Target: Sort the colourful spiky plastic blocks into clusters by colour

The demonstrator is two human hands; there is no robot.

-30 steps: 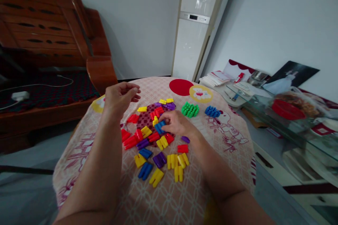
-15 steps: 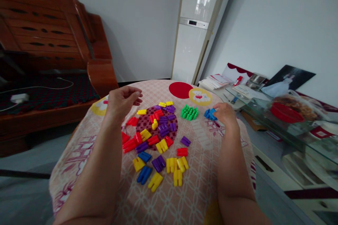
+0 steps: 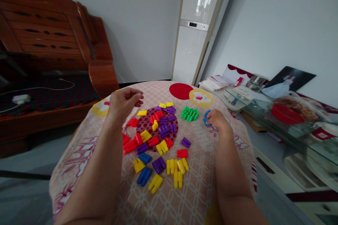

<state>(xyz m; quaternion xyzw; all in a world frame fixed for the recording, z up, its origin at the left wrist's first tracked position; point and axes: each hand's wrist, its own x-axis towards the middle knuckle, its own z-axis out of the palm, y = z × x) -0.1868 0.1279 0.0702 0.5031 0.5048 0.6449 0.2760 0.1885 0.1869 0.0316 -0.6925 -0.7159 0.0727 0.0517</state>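
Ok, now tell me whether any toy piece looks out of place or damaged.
Two blue pieces lie among yellow pieces and purple pieces, apart from the blue ones at the right hand. They look like strays, since the green pieces sit in one tight cluster. I see no damage.

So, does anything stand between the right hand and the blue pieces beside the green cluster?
Nothing visible: the right hand is at the blue pieces, partly covering them; the green cluster sits to their left.

The right grip (image 3: 218,117) touches blue pieces (image 3: 207,122) near green pieces (image 3: 189,114) on a draped desk (image 3: 198,190); the left grip (image 3: 124,101) hangs near red pieces (image 3: 132,122).
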